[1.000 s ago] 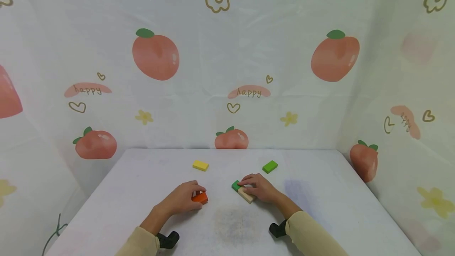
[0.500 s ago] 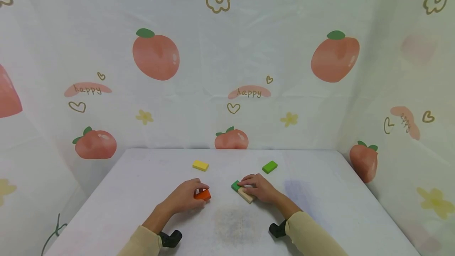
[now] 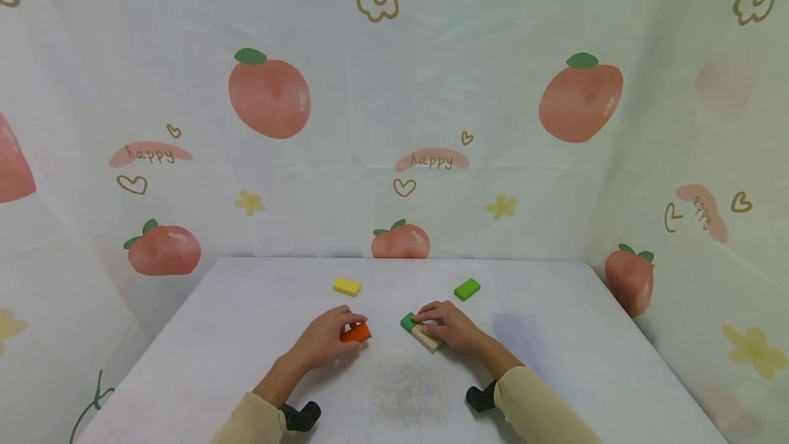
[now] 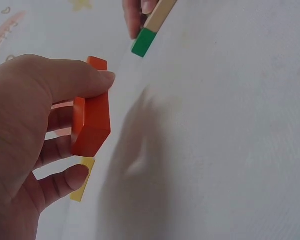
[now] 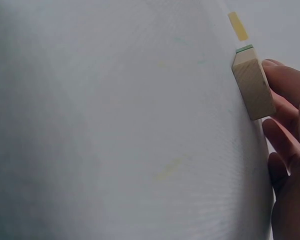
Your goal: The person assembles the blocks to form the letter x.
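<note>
My left hand (image 3: 325, 336) grips an orange block (image 3: 356, 332), thumb on the near side and fingers on the far side. In the left wrist view the orange block (image 4: 93, 122) is tilted above the white table, the hand's shadow falling to its right. My right hand (image 3: 453, 326) holds a plain wooden block (image 3: 425, 340) that lies end to end with a green block (image 3: 408, 321). Its fingertips reach over the green one and its thumb is at the wooden one. In the right wrist view the wooden block (image 5: 254, 90) hides most of the green block (image 5: 244, 48).
Behind my left hand lies a yellow block (image 3: 347, 286). A light green block (image 3: 467, 289) lies behind my right hand. The white table (image 3: 265, 300) ends at a printed cloth backdrop (image 3: 345, 211). A dark cord (image 3: 92, 403) hangs at the left edge.
My left hand has carried the orange block up and to the right, nearer the wooden and green blocks. My right hand and its blocks stay in place.
</note>
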`<action>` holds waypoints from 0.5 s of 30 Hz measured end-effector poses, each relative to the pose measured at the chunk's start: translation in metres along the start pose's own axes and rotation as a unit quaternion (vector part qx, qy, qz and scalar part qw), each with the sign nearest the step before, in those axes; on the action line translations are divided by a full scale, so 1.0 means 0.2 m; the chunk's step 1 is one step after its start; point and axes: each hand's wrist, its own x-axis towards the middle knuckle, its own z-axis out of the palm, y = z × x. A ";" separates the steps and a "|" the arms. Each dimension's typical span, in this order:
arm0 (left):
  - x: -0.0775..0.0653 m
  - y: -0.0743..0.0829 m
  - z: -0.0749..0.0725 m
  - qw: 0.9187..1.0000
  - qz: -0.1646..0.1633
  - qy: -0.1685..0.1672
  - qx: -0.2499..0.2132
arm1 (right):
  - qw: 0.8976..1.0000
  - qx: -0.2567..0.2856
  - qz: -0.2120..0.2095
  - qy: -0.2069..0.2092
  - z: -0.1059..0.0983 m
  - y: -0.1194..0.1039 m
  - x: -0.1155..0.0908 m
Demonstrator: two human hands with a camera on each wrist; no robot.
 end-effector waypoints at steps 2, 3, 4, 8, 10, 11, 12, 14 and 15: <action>0.00 0.01 0.01 1.000 0.003 0.009 0.001 | 1.000 -0.002 -0.001 -0.002 0.00 0.00 0.00; 0.00 0.01 0.01 1.000 0.004 0.012 0.004 | 1.000 -0.001 -0.002 -0.003 0.00 0.00 0.00; 0.00 0.01 0.01 1.000 0.006 0.014 0.003 | 1.000 -0.003 -0.003 -0.003 0.00 0.00 0.00; 0.01 0.02 0.03 1.000 0.013 0.022 -0.004 | 1.000 0.001 -0.006 0.001 0.00 0.00 0.00; 0.02 0.02 0.04 1.000 0.016 0.024 -0.007 | 1.000 0.004 -0.001 0.001 0.00 0.00 0.00; 0.02 0.02 0.04 1.000 0.017 0.024 -0.008 | 1.000 0.007 0.003 0.000 0.00 0.00 0.01; 0.02 0.02 0.05 1.000 0.016 0.024 -0.008 | 1.000 0.008 0.008 -0.002 0.00 -0.01 0.01; 0.02 0.03 0.06 1.000 0.016 0.025 -0.012 | 1.000 0.010 0.019 -0.004 0.00 -0.01 0.01; 0.03 0.03 0.06 0.999 0.016 0.025 -0.013 | 1.000 0.010 0.022 -0.005 0.01 -0.01 0.01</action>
